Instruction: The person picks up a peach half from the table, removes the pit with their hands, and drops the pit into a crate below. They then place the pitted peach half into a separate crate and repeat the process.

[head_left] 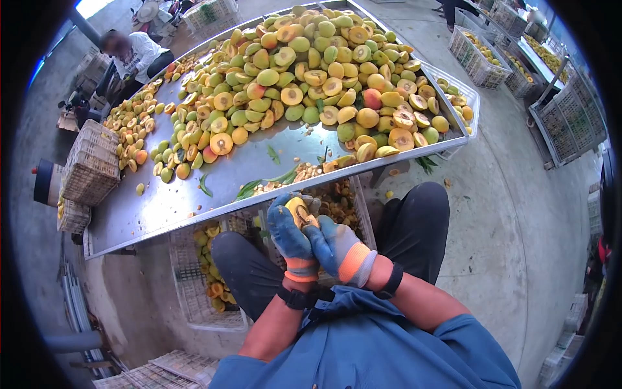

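Observation:
Both my hands wear blue-coated gloves with orange cuffs and meet just over the near edge of the table. My left hand is closed round a yellow peach half, its cut side and brown stone hollow facing up. From the right, my right hand presses against the same half, thumb and fingers at its lower end. Whether a tool lies in the right palm is hidden. On the metal table is a large heap of halved peaches, green to yellow. Loose stones lie close to my hands.
Crates with fruit pieces stand under the table, between and beside my knees. Stacked crates are at the left. Another person sits at the far left corner. More filled crates stand on the floor at the right back.

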Demonstrator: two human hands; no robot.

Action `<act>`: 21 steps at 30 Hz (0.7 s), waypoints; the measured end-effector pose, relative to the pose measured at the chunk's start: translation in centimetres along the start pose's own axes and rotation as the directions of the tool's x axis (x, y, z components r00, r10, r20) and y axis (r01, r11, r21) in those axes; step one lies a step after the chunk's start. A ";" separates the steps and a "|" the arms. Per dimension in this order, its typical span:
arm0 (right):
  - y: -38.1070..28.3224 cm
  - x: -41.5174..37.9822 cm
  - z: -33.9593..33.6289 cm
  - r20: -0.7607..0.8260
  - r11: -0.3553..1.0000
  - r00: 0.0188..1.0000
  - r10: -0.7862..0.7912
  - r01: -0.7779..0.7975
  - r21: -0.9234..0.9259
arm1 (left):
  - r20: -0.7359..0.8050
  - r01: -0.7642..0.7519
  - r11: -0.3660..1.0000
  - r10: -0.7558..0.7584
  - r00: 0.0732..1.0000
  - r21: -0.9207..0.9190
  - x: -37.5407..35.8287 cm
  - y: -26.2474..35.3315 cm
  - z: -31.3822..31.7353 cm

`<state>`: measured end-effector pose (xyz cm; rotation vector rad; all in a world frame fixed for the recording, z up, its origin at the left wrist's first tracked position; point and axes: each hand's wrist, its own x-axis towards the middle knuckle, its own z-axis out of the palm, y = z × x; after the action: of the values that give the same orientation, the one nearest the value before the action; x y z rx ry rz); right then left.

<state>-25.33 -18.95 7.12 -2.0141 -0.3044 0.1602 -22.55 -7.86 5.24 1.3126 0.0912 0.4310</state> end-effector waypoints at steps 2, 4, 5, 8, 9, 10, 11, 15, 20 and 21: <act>0.4 -0.1 -0.5 0.030 0.999 0.999 -0.025 0.026 -0.046 | 0.009 -0.081 0.989 0.081 0.997 0.126 -0.1 0.0 0.1; -0.1 -0.3 -1.6 0.122 0.860 0.915 -0.385 0.404 -0.311 | 0.037 0.123 0.985 -0.120 0.992 -0.122 -0.7 0.8 0.3; 0.2 -0.2 -1.6 0.123 0.861 0.915 -0.384 0.403 -0.310 | 0.037 0.125 0.985 -0.122 0.992 -0.121 -0.8 0.5 0.1; 0.9 0.5 -1.7 0.206 0.924 0.932 -0.299 0.336 -0.181 | 0.039 0.192 0.966 -0.188 0.981 -0.175 -0.8 -0.5 -0.4; 0.8 0.7 -1.6 0.214 0.975 0.959 -0.183 0.204 -0.082 | 0.039 0.204 0.957 -0.200 0.979 -0.205 -0.9 -0.6 -0.5; 0.7 0.8 -1.4 0.236 0.998 0.969 -0.067 0.065 0.018 | 0.036 0.214 0.948 -0.212 0.977 -0.234 -0.9 -0.8 -0.7; 0.7 0.7 -1.3 0.238 0.998 0.969 -0.068 0.065 0.018 | 0.034 0.214 0.949 -0.211 0.977 -0.234 -1.0 -0.7 -0.8; -0.2 -0.2 0.2 0.092 0.997 0.994 -0.050 0.056 -0.060 | 0.034 0.213 0.956 -0.210 0.977 -0.200 -0.7 0.3 -0.6; 1.3 -0.9 1.2 -0.027 0.929 0.939 -0.343 0.335 -0.158 | 0.023 0.171 0.962 -0.170 0.985 -0.214 -0.9 0.2 -0.7; 1.4 -1.2 0.9 -0.026 0.931 0.942 -0.335 0.327 -0.163 | 0.026 0.180 0.959 -0.178 0.984 -0.218 -1.2 0.1 -0.7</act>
<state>-26.49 -19.08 5.43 -2.0837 -0.6341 -0.1350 -23.91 -7.64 4.90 1.0766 0.1519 0.2741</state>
